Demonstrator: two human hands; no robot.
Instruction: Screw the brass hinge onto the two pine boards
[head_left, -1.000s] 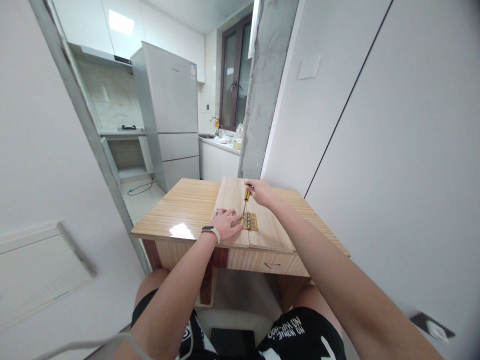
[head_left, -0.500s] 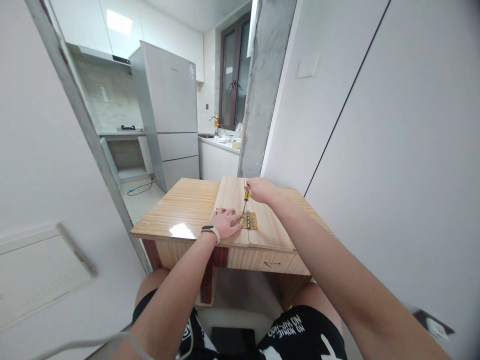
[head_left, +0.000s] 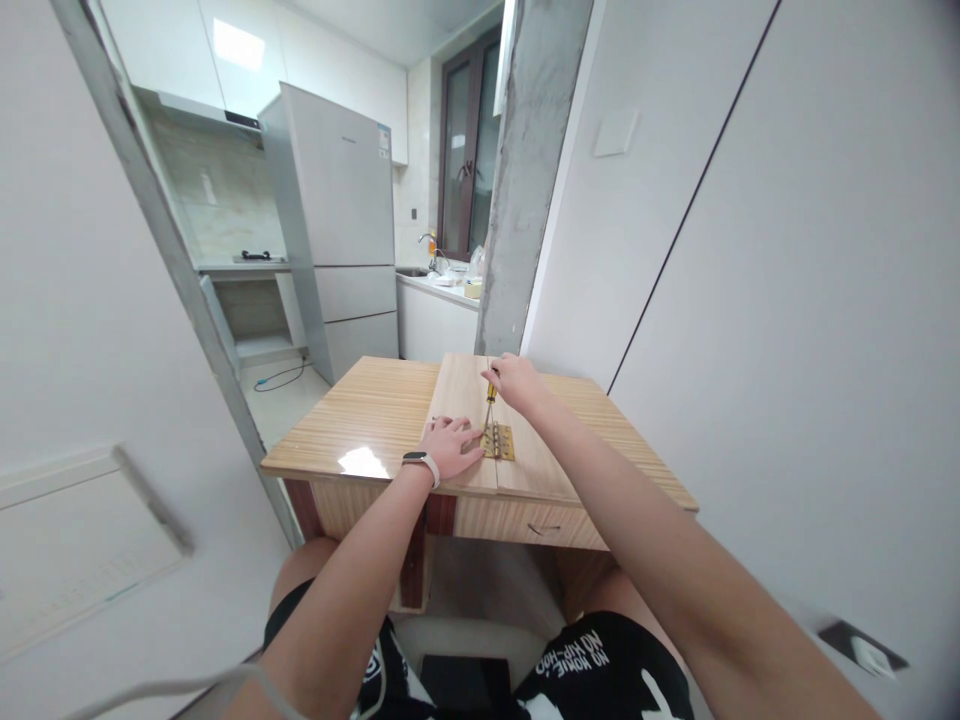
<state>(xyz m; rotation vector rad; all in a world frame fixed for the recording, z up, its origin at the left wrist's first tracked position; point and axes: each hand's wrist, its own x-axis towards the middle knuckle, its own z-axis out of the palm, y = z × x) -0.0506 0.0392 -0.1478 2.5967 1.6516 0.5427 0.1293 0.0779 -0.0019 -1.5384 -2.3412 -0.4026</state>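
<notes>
Two light wooden boards (head_left: 465,395) lie side by side on a wooden table (head_left: 375,415), joined by a brass hinge (head_left: 499,441). My right hand (head_left: 517,383) is closed round the yellow handle of a screwdriver (head_left: 490,402), held upright with its tip on the hinge. My left hand (head_left: 450,446), a white band on its wrist, lies flat on the left board with its fingertips beside the hinge.
A drawer with a small handle (head_left: 541,527) sits under the table front. A grey concrete pillar (head_left: 525,170) and white wall panels stand behind and to the right. A fridge (head_left: 337,220), a counter and a sink fill the kitchen at the back left.
My right hand has shifted slightly on the screwdriver handle, which stays upright on the hinge. My left hand has not moved.
</notes>
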